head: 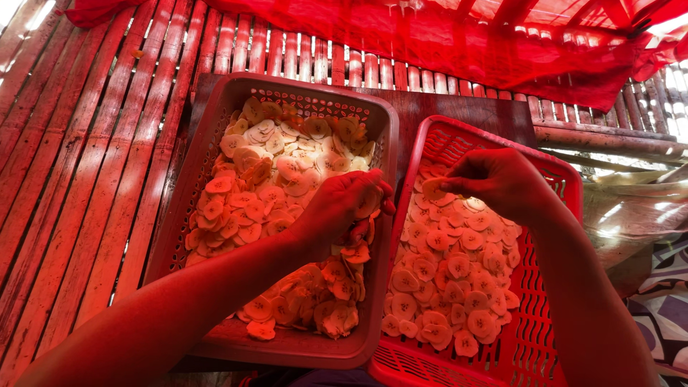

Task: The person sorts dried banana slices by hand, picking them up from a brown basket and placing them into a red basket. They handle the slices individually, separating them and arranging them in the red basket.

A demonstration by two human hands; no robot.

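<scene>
Two red plastic baskets sit side by side. The left basket (215,100) is heaped with thin round pale slices (279,172). My left hand (342,209) is over its right side, closed around a bunch of slices. The right basket (552,287) holds a flatter layer of slices (448,279). Above its upper part my right hand (502,183) pinches a single slice (432,188) between thumb and fingers.
The baskets rest on a dark board (459,107) laid over a slatted bamboo platform (79,165). Red cloth (466,43) hangs along the far edge. Patterned fabric (663,308) and pale sheeting (631,208) lie at the right.
</scene>
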